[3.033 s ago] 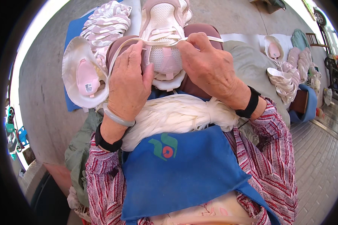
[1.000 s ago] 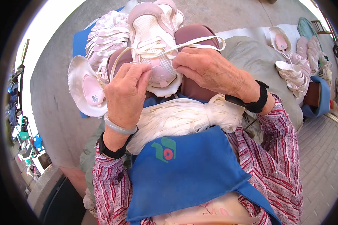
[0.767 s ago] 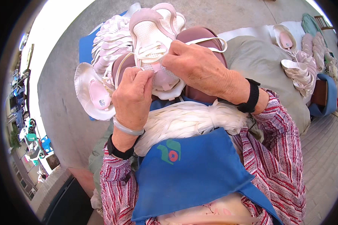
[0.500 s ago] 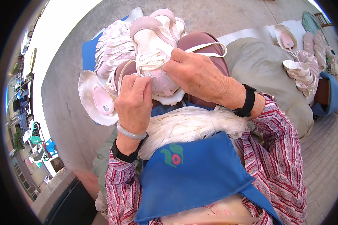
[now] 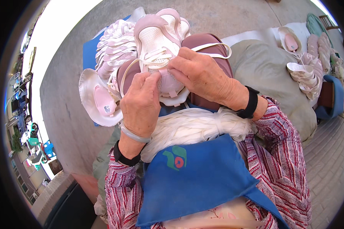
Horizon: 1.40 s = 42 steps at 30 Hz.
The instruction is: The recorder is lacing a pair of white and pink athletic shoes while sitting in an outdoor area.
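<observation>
A white and pale pink shoe upper (image 5: 153, 36) lies over my knees, its toe pointing away from me. White shoelace (image 5: 156, 57) crosses its front, with a loop bending out on each side. My left hand (image 5: 141, 105) is closed, thumb and forefinger pinching at the upper's near left eyelet edge; its fingertips are partly hidden. Opposite, my right hand (image 5: 204, 74) is closed in a pinch beside the pink tongue, where the lace runs in behind the fingers. A thick bundle of white laces (image 5: 195, 128) rests across my lap, above the blue apron (image 5: 195, 179).
Stacked uppers (image 5: 116, 45) sit at the far left, with one open upper (image 5: 99, 101) nearer. More uppers (image 5: 313, 72) are at the right beside a blue-edged seat (image 5: 334, 97). Grey-green cloth (image 5: 269, 72) covers the area right of my knees. Parked vehicles stand far left.
My left hand has moved right and slightly up, closer to my right hand, against the tongue's edge. The right hand has barely shifted. The lace loop on the left has moved a little.
</observation>
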Tool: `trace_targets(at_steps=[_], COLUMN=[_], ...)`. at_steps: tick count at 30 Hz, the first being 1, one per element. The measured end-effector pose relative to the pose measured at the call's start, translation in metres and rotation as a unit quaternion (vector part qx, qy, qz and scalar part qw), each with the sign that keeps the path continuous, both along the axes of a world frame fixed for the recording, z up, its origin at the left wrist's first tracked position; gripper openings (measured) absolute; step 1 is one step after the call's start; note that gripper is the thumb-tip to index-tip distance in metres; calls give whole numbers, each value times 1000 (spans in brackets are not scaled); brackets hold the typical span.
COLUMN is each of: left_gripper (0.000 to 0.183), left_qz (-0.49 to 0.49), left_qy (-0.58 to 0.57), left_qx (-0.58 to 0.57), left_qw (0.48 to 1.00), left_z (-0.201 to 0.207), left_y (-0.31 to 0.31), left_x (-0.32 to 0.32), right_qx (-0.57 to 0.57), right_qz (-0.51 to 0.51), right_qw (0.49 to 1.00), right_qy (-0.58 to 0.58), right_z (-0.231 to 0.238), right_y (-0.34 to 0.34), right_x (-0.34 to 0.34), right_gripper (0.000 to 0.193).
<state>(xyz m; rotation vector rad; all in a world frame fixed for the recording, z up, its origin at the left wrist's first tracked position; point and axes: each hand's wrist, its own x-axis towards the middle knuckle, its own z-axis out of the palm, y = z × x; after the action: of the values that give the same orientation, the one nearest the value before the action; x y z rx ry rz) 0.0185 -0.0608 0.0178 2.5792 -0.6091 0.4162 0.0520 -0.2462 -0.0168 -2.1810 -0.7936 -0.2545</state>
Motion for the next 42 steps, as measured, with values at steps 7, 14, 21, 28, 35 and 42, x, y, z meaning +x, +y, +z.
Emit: trace_targets(at_steps=[7,14,21,28,35,42], left_gripper=[14,11,7,6,9,13], left_qz=[28,19,53,30,49,27], left_qy=[15,51,80,64,59,25], left_qx=[-80,-77,-161,-142,-177,-180], left_qw=[996,996,982,987,981,983], left_z=[1,-6,-1,-2,-13,-1], left_y=[3,2,-2,4,0,-2], left_x=[7,8,12,12,11,5], right_qx=[15,-4,-63,-135,-146,-90], right_qz=[0,-18,-38,-66,-30,-31], right_qw=[1000,999,995,981,980,992], right_qy=[-2,-29,-67,-125,-132,-86], right_z=[2,6,9,12,15,22], right_y=[1,1,3,6,13,0], right_x=[2,-1,-1,-6,-3,-2], right_gripper=[10,11,11,11,9,9])
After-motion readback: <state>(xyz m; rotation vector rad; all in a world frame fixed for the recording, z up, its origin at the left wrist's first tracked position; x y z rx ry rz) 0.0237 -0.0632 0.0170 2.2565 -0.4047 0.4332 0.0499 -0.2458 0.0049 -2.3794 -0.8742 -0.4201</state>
